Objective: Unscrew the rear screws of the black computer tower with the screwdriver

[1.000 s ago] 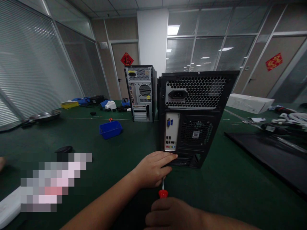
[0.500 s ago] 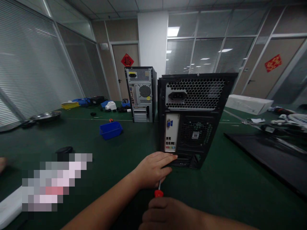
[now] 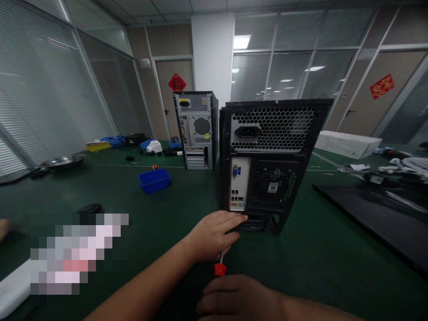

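Observation:
A black computer case [image 3: 269, 154] stands upright on the green table, its back with power socket and ports facing me. My left hand [image 3: 216, 234] lies against its lower left back, fingers stretched out and apart. My right hand [image 3: 237, 296], in front of the case, is closed around a screwdriver [image 3: 220, 269] with a red handle. The metal shaft points up toward the case, and its tip is hidden behind my left hand.
Behind on the left stands a second computer tower [image 3: 197, 131]. A blue bin [image 3: 154, 181] sits left of the cases. To the right lie a flat black panel [image 3: 374, 218] and a white box [image 3: 347, 145]. Part of another person's hand [image 3: 4, 229] shows at the left edge.
My right hand and the screwdriver's red handle have shifted very slightly to the left. My left hand and the case keep their places.

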Demonstrator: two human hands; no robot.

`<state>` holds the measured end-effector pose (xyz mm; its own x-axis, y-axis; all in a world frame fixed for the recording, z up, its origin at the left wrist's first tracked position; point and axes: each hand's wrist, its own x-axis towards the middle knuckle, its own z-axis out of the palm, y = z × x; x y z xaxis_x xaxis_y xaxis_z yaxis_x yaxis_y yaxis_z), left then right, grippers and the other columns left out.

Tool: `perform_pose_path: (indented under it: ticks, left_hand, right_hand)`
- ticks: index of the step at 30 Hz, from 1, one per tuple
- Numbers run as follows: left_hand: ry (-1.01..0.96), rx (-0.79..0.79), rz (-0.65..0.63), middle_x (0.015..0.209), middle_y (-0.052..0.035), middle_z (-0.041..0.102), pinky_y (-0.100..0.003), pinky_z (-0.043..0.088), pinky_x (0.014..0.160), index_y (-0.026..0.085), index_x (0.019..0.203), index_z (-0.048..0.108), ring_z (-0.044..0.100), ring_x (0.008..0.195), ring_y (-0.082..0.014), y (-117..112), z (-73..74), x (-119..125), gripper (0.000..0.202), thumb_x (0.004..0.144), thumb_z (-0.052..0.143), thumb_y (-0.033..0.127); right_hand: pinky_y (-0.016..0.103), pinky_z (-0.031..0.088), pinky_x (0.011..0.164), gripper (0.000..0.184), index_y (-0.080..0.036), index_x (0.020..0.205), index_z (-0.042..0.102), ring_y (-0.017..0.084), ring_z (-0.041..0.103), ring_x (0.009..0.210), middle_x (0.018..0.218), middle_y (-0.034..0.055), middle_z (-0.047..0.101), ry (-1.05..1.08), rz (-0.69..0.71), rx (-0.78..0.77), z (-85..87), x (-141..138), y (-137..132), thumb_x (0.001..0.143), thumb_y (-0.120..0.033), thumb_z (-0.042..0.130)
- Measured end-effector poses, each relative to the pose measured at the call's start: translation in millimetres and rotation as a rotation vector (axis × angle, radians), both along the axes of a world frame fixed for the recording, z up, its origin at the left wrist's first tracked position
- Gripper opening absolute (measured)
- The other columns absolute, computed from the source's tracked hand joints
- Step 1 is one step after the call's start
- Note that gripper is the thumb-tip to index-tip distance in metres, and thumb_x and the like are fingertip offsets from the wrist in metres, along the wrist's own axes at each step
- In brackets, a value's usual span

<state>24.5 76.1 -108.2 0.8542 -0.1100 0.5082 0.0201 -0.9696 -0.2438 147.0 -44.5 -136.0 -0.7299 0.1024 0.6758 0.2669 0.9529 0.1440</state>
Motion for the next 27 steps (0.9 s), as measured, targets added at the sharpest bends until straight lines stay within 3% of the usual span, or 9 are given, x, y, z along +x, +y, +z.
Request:
perform_pose_path:
  ticks: [4, 9, 15, 20, 27]
  left_hand:
    - [0.001, 0.002, -0.002, 0.151, -0.0101, 0.054, -0.041, 0.048, 0.110, 0.017, 0.102, 0.071, 0.055, 0.133, -0.0254, 1.0, -1.7, 0.1, 0.019, 0.087, 0.059, 0.018]
    - [-0.003, 0.005, -0.003, 0.151, -0.0108, 0.055, -0.041, 0.048, 0.111, 0.017, 0.102, 0.070, 0.055, 0.132, -0.0251, 0.6, -0.4, 0.1, 0.018, 0.088, 0.060, 0.018]
    - [-0.026, 0.011, -0.002, 0.150, -0.0099, 0.056, -0.040, 0.048, 0.110, 0.017, 0.099, 0.071, 0.056, 0.131, -0.0248, 0.2, -0.1, 0.1, 0.015, 0.089, 0.060, 0.016]
    - [-0.004, 0.003, 0.005, 0.151, -0.0103, 0.054, -0.041, 0.048, 0.110, 0.017, 0.102, 0.071, 0.055, 0.132, -0.0255, 0.3, -1.0, -0.2, 0.017, 0.088, 0.061, 0.017]
    - [-0.013, 0.008, -0.001, 0.149, -0.0103, 0.056, -0.040, 0.049, 0.109, 0.017, 0.101, 0.071, 0.056, 0.131, -0.0252, -0.6, 1.7, 0.1, 0.018, 0.091, 0.057, 0.018]
  right_hand:
    - [0.024, 0.045, 0.095, 0.025, -0.015, 0.119, 0.059, 0.009, 0.061, 0.092, 0.093, -0.0004, 0.067, -0.118, 0.012, -0.075, -11.7, -0.9, 3.5, 0.111, -0.025, 0.039]
    - [0.025, 0.045, 0.085, 0.026, -0.014, 0.108, 0.059, 0.008, 0.058, 0.089, 0.096, -0.0032, 0.067, -0.079, 0.033, -0.049, -6.8, -5.4, 5.6, 0.112, -0.023, 0.035]
    - [0.024, 0.046, 0.095, 0.030, -0.012, 0.111, 0.062, 0.009, 0.057, 0.097, 0.102, -0.0036, 0.069, -0.063, 0.024, -0.041, 5.3, -6.7, 3.5, 0.113, -0.023, 0.034]
    - [0.025, 0.044, 0.108, 0.031, -0.013, 0.117, 0.066, 0.009, 0.058, 0.105, 0.109, -0.0025, 0.070, -0.046, 0.004, 0.026, 4.3, -4.7, 0.8, 0.113, -0.022, 0.036]
    - [0.024, 0.049, 0.103, 0.039, -0.008, 0.114, 0.064, 0.009, 0.061, 0.106, 0.104, 0.0023, 0.071, 0.078, 0.027, 0.093, 5.2, -4.7, -0.3, 0.113, -0.019, 0.026]
